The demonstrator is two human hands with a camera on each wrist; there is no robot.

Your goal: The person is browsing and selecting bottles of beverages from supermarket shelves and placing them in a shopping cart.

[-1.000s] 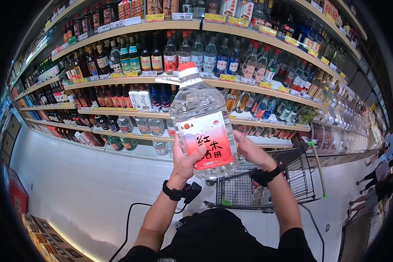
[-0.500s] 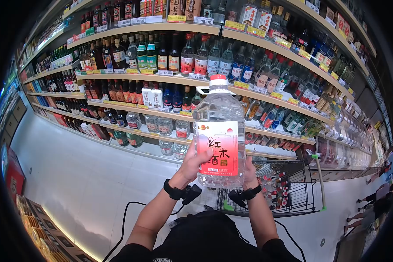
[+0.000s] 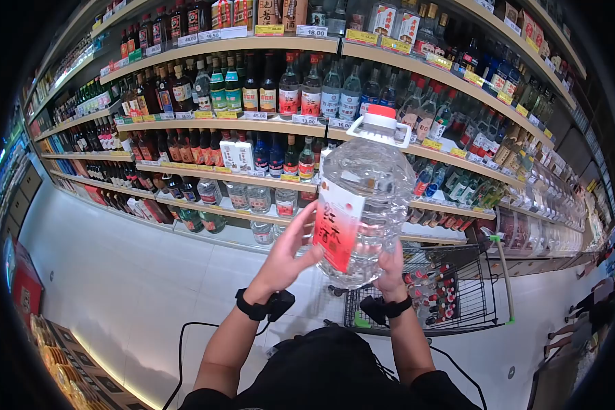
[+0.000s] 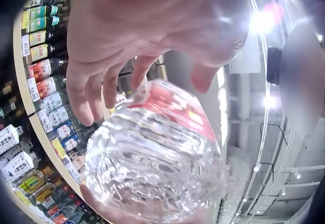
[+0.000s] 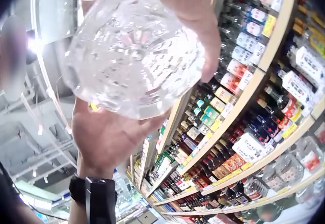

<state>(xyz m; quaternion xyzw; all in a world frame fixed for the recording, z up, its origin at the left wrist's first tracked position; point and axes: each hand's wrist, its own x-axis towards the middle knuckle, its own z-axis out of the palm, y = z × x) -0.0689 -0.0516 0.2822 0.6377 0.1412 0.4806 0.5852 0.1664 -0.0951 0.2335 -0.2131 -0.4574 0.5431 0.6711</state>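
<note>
A large clear plastic jug (image 3: pixel 372 171) of liquid is held up in front of me, tilted, with a red-and-white cap (image 3: pixel 381 111), a white carry handle and a red-and-white label (image 3: pixel 336 225). My right hand (image 3: pixel 391 266) grips its lower right side; in the right wrist view the thumb and fingers bracket the ribbed base (image 5: pixel 137 54). At the label side is my left hand (image 3: pixel 283 263), its thumb and fingers spread beside the jug. The left wrist view shows those fingers (image 4: pixel 109 84) reaching loosely over the label end, not wrapped round it.
Shelves (image 3: pixel 239 124) of bottles with price tags curve across the aisle ahead. A shopping cart (image 3: pixel 458 294) holding several bottles stands right of me, below the jug. Round tins or packs (image 3: pixel 65 376) sit at lower left. People's legs (image 3: pixel 574 321) show at far right.
The right hand, off the jug's side a second ago, now holds it. The jug has turned so its label faces left, and it has moved right; the left hand's fingers have loosened from it.
</note>
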